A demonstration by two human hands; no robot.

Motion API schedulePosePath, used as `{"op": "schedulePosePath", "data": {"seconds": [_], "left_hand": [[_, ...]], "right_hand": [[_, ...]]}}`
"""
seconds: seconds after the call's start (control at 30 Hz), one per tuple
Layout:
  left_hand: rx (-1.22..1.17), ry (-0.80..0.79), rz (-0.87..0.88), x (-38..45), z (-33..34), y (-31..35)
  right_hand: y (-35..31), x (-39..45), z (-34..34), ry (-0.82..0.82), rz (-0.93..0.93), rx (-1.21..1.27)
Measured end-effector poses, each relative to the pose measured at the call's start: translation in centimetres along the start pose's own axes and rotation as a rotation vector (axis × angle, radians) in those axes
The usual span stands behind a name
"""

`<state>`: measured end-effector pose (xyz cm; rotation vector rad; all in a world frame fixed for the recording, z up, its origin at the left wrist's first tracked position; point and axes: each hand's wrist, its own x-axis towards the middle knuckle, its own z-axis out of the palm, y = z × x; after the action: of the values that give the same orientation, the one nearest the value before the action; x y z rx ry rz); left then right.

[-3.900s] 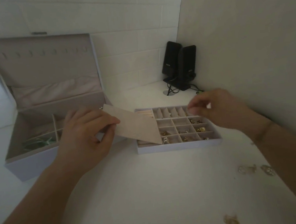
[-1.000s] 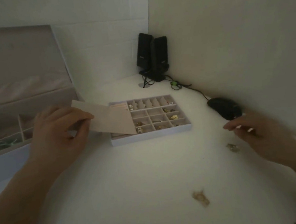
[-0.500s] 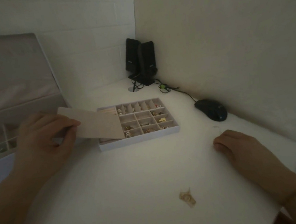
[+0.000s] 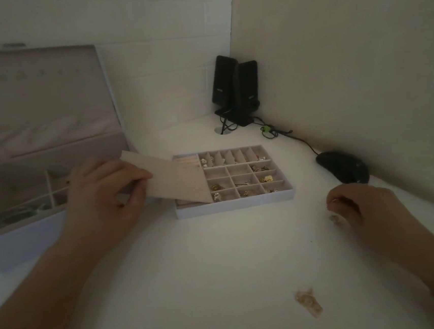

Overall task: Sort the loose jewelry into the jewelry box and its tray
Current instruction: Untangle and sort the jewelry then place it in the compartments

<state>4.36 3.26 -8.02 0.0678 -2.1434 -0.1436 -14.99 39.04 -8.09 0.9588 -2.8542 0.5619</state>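
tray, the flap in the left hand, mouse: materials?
Tray: looks like a board shell, pale outside, with matte velvety beige lining. Flap gripped by left hand: same matte beige, stiff and flat, probably flocked card. Mouse: black plastic, slight sheen.

A: What sits where?
B: Jewelry box (image 4: 38,165) at left of frame, tray (image 4: 236,202) at centre, mouse (image 4: 343,166) to its right.
A: And behind?
B: Speakers (image 4: 235,88) in the upper-centre corner.

Two black speakers (image 4: 235,88) stand in the corner, a black mouse (image 4: 343,167) near their cable (image 4: 287,133)
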Motion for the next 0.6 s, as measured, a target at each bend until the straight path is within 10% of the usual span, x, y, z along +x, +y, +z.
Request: {"op": "schedulePosePath", "data": {"seconds": [0.6], "left_hand": [[-0.011,-0.018,0.002,0.0,-0.1,-0.3]], "right_hand": [[-1.8,-1.0,-0.8,-0.139,-0.005,-0.069]]}}
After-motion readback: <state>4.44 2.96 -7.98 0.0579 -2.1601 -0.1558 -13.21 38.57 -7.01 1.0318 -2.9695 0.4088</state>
